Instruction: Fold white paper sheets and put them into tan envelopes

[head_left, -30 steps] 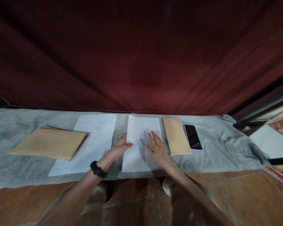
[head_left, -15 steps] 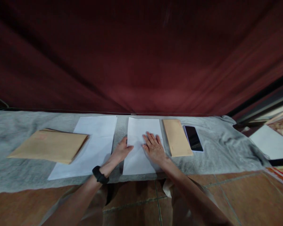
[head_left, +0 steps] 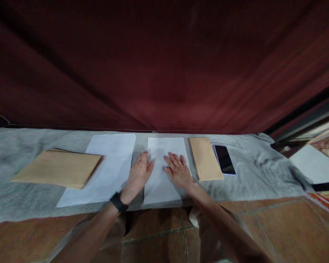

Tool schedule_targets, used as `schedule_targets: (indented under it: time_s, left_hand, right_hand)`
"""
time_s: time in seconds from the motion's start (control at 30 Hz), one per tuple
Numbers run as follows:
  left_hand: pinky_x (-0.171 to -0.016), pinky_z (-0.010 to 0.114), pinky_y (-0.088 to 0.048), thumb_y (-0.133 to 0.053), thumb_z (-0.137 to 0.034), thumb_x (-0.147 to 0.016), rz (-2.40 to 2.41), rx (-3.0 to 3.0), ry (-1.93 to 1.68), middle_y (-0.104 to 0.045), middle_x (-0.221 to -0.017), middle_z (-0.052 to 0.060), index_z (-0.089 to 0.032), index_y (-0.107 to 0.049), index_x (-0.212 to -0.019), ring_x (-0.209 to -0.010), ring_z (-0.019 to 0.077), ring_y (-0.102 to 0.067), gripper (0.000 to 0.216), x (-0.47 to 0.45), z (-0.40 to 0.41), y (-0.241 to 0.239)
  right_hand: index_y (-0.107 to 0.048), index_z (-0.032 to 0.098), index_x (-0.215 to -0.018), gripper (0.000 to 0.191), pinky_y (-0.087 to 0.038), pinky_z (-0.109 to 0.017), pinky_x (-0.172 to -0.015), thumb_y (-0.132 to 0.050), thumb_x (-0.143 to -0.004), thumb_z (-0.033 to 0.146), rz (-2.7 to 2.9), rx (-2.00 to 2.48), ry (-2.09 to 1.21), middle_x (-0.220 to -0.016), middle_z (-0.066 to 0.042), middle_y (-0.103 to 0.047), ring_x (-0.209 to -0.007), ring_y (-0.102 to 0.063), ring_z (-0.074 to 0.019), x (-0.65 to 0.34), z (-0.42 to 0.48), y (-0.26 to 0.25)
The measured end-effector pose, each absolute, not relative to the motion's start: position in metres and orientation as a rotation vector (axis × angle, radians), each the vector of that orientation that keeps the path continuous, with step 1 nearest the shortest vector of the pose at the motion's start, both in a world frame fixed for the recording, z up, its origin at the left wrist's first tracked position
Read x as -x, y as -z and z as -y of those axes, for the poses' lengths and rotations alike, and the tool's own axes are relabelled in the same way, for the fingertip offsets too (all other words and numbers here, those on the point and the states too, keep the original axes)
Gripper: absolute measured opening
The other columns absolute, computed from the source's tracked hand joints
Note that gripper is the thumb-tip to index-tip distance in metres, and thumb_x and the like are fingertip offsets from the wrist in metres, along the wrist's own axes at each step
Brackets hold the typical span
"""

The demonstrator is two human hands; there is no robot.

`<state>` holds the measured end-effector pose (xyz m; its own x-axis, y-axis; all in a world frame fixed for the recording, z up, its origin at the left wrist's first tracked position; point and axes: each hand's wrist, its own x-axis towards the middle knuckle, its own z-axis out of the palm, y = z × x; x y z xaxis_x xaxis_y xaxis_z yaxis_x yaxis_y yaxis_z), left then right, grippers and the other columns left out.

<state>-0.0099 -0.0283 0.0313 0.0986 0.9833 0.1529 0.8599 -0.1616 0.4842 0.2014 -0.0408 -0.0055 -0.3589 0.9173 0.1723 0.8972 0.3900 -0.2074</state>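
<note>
A white sheet of paper [head_left: 160,151] lies on the grey cloth [head_left: 252,171] straight ahead. My right hand [head_left: 178,170] rests flat on the sheet's right half, fingers stretched out. My left hand [head_left: 138,173], with a black band on the wrist, lies flat at the sheet's left edge, its thumb on the paper. Both hands hold nothing. Just right of the sheet lies a narrow brown envelope [head_left: 205,158].
A stack of white paper [head_left: 106,164] lies left of my hands, with a pile of larger brown envelopes [head_left: 57,168] further left. A dark phone [head_left: 224,159] lies beside the narrow envelope. A dark red curtain [head_left: 164,65] hangs behind. Tiled floor [head_left: 276,226] lies below.
My left hand has opened out flat and slid up along the sheet's left edge. My right hand has shifted slightly left and down on the paper.
</note>
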Motion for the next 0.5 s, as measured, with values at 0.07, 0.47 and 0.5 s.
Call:
schedule_targets:
  time_s: [0.07,0.47,0.5]
  left_hand:
    - [-0.115,0.047,-0.042,-0.041,-0.038,-0.103,-1.638,-2.363,-0.667,-0.055,-0.148,0.02,-0.012,-0.044,-0.147,-0.142,0.0296,-0.049,0.051,-0.002,0.03,-0.023]
    - [-0.127,0.05,-0.024,-0.035,-0.044,-0.105,-1.715,-2.561,-0.331,-0.038,-0.163,0.015,-0.012,-0.04,-0.157,-0.153,0.0282,-0.032,0.061,0.017,0.028,0.003]
    - [-0.127,0.05,-0.024,-0.035,-0.042,-0.105,-1.752,-2.532,-0.33,-0.039,-0.162,0.016,-0.01,-0.041,-0.156,-0.153,0.0288,-0.033,0.061,0.019,0.025,0.002]
  right_hand:
    - [-0.038,0.024,-0.158,0.054,-0.018,-0.055,-0.127,-0.04,-0.108,0.042,2.405,1.608,-0.111,-0.166,-0.007,-0.032,-0.153,-0.032,-0.0277,-0.201,0.041,0.005]
    - [-0.036,0.013,-0.159,0.058,-0.029,-0.046,-0.125,-0.041,-0.107,0.039,2.303,1.731,-0.03,-0.166,-0.014,-0.031,-0.154,-0.03,-0.0268,-0.226,0.056,0.011]
    - [-0.036,0.011,-0.158,0.058,-0.029,-0.046,-0.125,-0.041,-0.107,0.038,2.291,1.738,-0.019,-0.166,-0.015,-0.032,-0.154,-0.03,-0.027,-0.228,0.057,0.011]
